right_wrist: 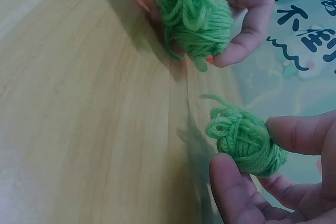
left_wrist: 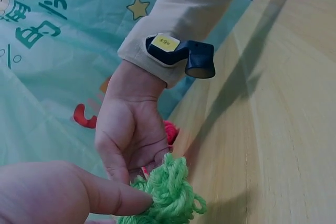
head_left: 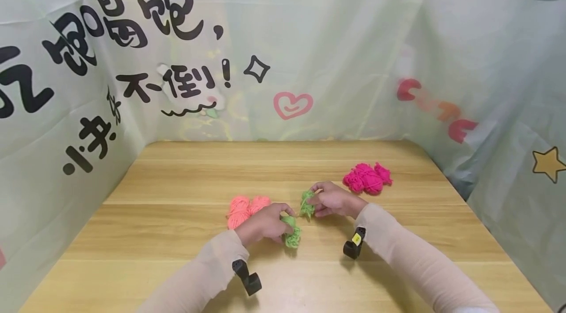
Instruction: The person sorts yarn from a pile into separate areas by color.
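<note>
My left hand grips a small bundle of green yarn between thumb and fingers, just over the table. Loops stand out loosely from this bundle in the left wrist view, where my thumb presses on the yarn. My right hand pinches a second, smaller green yarn ball between thumb and fingertips, a loose end sticking out of it. A gap separates the two green pieces in the right wrist view. Coral yarn lies behind my left hand, which partly hides it.
Magenta yarn lies in a pile on the wooden table, beyond my right wrist. Printed curtains enclose the table at the back and sides. A small black camera mount sits on each sleeved wrist.
</note>
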